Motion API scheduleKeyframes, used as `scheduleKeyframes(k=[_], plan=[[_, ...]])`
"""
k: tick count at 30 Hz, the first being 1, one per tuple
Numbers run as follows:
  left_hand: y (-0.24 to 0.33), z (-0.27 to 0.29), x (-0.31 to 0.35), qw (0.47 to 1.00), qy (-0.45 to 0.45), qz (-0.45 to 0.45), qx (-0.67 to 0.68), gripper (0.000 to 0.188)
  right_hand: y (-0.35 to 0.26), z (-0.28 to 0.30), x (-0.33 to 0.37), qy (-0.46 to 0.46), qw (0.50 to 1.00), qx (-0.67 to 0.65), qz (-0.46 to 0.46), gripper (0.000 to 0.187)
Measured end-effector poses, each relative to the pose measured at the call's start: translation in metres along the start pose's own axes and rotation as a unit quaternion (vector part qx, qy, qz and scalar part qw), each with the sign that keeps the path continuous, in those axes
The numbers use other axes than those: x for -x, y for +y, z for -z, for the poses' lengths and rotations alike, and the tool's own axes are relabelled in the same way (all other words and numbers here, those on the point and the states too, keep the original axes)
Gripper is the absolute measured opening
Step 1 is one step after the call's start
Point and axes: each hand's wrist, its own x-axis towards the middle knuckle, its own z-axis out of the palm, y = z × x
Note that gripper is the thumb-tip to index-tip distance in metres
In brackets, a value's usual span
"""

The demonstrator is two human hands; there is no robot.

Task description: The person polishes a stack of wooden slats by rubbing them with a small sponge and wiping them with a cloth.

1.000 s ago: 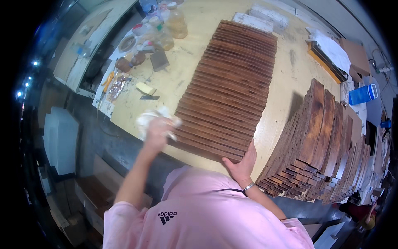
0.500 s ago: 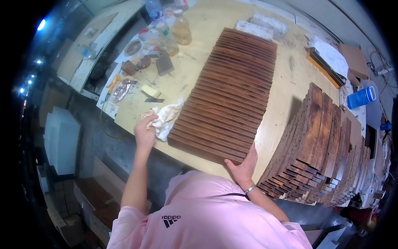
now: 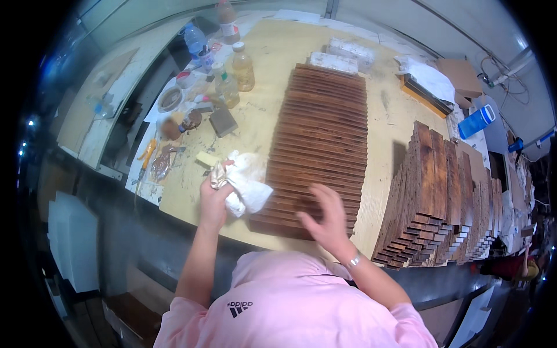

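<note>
A long row of dark brown wooden strips [image 3: 325,133], packed side by side, lies across the pale tabletop in front of me. My left hand [image 3: 214,197] grips a crumpled white cloth [image 3: 248,181] just above the table, by the strips' near left corner. Over the near end of the strips is my right hand [image 3: 328,217], its thumb and fingers spread and nothing in it. Whether its fingertips touch the wood I cannot tell. Partly behind the cloth sits a pale yellow block [image 3: 207,158].
Tall stacks of brown wooden boards [image 3: 432,191] stand at the right. Bottles [image 3: 243,68], a grey block [image 3: 223,121] and orange-handled pliers [image 3: 148,152] lie at the left. White blocks [image 3: 333,61] adjoin the strips' far end. A blue bottle [image 3: 477,122] is farther right.
My left hand has lifted the cloth off the table and moved it right, toward the strips. My right hand has left the near right corner and come over the strips. The view has shifted.
</note>
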Motion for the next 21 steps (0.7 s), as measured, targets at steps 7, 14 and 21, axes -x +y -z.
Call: scheduleKeyframes(k=[7, 14, 21], plan=[[-0.013, 0.042, -0.018, 0.988, -0.048, -0.014, -0.149, 0.048, -0.036, -0.074, -0.093, -0.160, 0.944, -0.221, -0.186, 0.012], [0.010, 0.053, -0.023, 0.810, -0.099, -0.249, -0.521, 0.063, -0.041, -0.064, -0.134, -0.167, 0.810, -0.464, -0.317, 0.009], [0.007, 0.026, -0.056, 0.977, -0.174, -0.016, -0.119, 0.049, -0.052, -0.094, -0.170, -0.248, 0.793, -0.462, -0.309, 0.013]])
